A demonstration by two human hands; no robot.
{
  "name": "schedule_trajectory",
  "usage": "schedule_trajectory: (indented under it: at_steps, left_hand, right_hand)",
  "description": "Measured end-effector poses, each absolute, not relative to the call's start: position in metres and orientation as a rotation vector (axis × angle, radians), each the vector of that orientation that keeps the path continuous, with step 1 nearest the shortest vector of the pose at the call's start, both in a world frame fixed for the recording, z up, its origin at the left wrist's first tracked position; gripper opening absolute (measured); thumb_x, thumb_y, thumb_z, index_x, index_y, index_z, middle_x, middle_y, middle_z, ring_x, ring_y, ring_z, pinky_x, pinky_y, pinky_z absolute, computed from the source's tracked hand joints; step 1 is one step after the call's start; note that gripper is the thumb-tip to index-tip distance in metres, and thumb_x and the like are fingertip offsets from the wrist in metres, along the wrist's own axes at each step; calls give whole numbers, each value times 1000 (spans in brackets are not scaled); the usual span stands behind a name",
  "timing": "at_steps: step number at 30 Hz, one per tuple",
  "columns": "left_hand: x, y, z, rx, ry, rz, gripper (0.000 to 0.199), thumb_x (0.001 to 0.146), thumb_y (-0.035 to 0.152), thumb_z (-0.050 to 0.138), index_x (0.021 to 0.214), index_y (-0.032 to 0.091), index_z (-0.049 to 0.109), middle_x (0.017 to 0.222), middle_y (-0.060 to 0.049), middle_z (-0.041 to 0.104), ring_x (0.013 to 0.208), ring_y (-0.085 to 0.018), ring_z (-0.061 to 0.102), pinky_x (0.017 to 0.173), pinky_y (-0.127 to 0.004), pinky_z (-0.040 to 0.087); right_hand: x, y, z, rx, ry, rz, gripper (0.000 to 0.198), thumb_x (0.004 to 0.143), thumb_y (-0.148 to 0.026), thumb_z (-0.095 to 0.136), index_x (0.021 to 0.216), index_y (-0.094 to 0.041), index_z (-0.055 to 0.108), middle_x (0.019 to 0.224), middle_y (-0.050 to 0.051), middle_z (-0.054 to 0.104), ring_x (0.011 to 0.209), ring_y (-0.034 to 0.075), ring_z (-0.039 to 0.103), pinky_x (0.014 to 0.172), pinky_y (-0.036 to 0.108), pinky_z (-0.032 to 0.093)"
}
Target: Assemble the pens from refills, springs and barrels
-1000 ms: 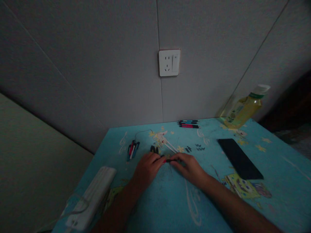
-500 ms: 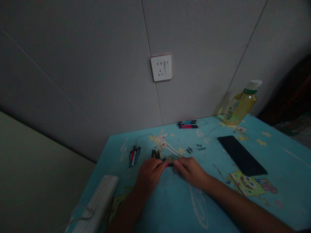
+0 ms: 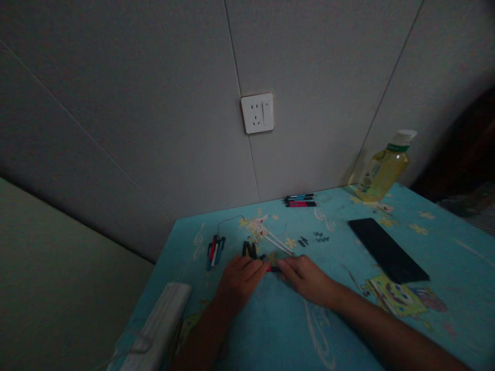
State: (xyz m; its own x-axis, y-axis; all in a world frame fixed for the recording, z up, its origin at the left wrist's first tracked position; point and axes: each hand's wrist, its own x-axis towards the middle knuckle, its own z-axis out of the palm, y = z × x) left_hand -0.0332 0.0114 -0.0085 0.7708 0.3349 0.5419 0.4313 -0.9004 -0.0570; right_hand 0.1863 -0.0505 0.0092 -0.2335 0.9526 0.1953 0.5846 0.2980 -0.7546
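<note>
My left hand (image 3: 240,282) and my right hand (image 3: 305,275) meet over a blue cartoon-print tablecloth (image 3: 270,330). Between their fingertips they pinch a small red and black pen part (image 3: 274,268), one hand at each end. Just beyond the hands lie black pen barrels (image 3: 249,249) and thin white refills (image 3: 277,240). Left of these sits a small bunch of pen parts in red, white and blue (image 3: 214,250). Small black pieces (image 3: 314,238) are scattered further right.
Assembled pens (image 3: 300,200) lie by the grey wall under a white socket (image 3: 257,113). A black phone (image 3: 386,249) lies at the right, a yellow drink bottle (image 3: 382,169) behind it. A white power strip (image 3: 158,324) rests at the table's left corner.
The camera has tilted and shifted, so everything sits slightly lower and to the right. Both hands keep pinching the small pen part, fingers barely moving.
</note>
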Motion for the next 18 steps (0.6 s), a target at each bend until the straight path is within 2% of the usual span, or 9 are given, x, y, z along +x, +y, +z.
schedule_trajectory:
  at_steps: [2,5,8,11,15,18]
  left_hand:
    - [-32,12,-9,-2839,-694,-832,28,93,19,55,120,21,61,94,-6,69,83,-19,61,75,-36,49]
    - [-32,14,-8,-2961,-862,-865,33,95,25,52,127,20,57,100,-8,68,90,-20,62,82,-37,52]
    - [-32,16,-7,-3074,-944,-897,28,98,25,46,121,19,59,98,-8,67,89,-19,63,80,-33,54]
    - [-32,15,-4,-3086,-916,-986,23,98,25,46,109,17,64,92,-7,66,85,-18,62,77,-31,54]
    - [-34,14,-4,-2984,-775,-1009,21,95,21,51,112,16,63,91,-7,67,84,-19,61,79,-33,52]
    - [-35,17,-8,-2946,-779,-954,18,94,22,54,108,17,64,90,-6,67,83,-19,61,79,-35,52]
  right_hand:
    - [188,-49,8,-1376,-1922,643,40,100,-38,38,78,-23,67,66,0,66,60,15,60,62,27,45]
    - [194,-47,12,-1354,-1954,455,29,98,-39,46,96,-23,70,85,5,71,78,19,64,75,31,47]
    - [202,-45,17,-1331,-1999,351,27,97,-38,47,105,-23,69,92,7,70,87,21,62,80,34,46]
    - [204,-46,20,-1368,-2045,288,29,98,-36,45,96,-20,69,85,9,68,82,22,61,77,33,45]
    - [198,-48,17,-1482,-2049,357,39,100,-37,38,79,-21,66,70,5,65,65,18,60,67,29,42]
    - [202,-44,17,-1527,-2034,445,44,102,-39,34,75,-23,65,67,2,66,60,16,60,62,27,41]
